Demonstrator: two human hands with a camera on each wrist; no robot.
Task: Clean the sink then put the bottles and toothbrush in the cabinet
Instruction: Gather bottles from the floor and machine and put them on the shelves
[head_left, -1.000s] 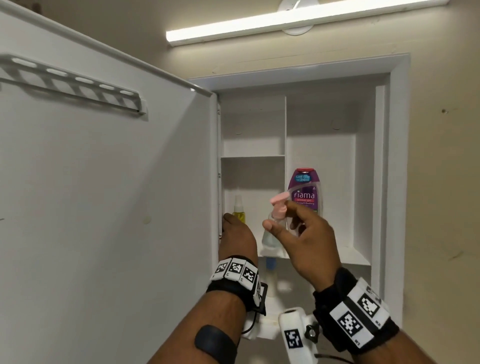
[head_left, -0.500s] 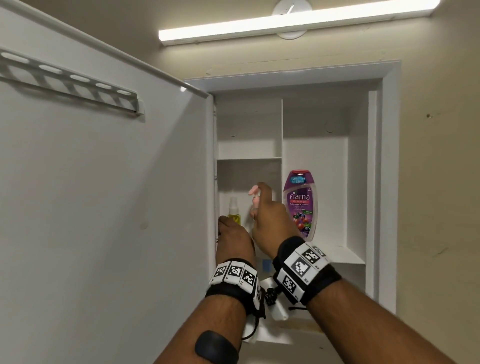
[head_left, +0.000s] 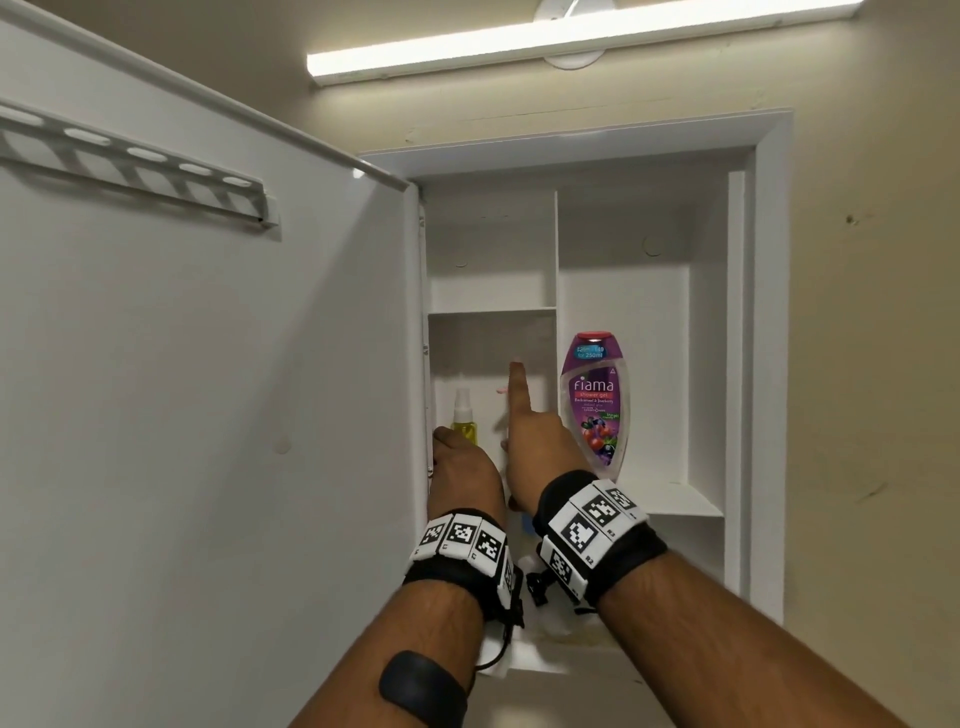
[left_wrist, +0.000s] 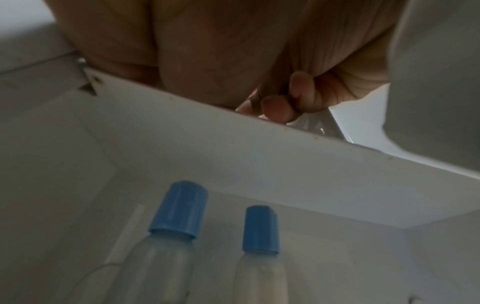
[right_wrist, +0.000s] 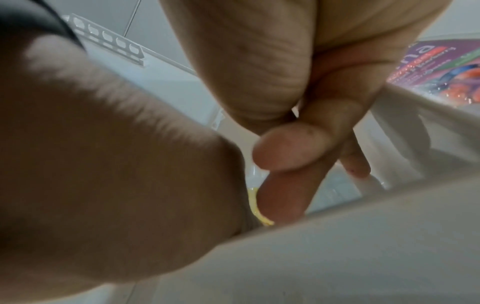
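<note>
The white wall cabinet (head_left: 623, 280) stands open. My right hand (head_left: 530, 441) reaches into its middle-left compartment and grips a clear pump bottle with a pink top (head_left: 502, 391), index finger pointing up. The hand hides most of the bottle; the right wrist view shows thumb and fingers around its clear body (right_wrist: 335, 185). A small yellow spray bottle (head_left: 464, 418) stands just left of it. A purple shower gel bottle (head_left: 595, 405) stands in the right compartment. My left hand (head_left: 460, 462) rests at the shelf's front edge, fingers curled (left_wrist: 293, 98) and holding nothing I can see.
The cabinet door (head_left: 208, 415) is swung out to the left, with a slotted white rail (head_left: 140, 171) on it. Two bottles with blue caps (left_wrist: 179, 207) stand on the shelf below my left hand. A tube light (head_left: 571, 47) hangs above. Beige wall lies to the right.
My right hand has carried the pump bottle left from in front of the shower gel and into the middle-left compartment. The left hand has stayed at the shelf edge.
</note>
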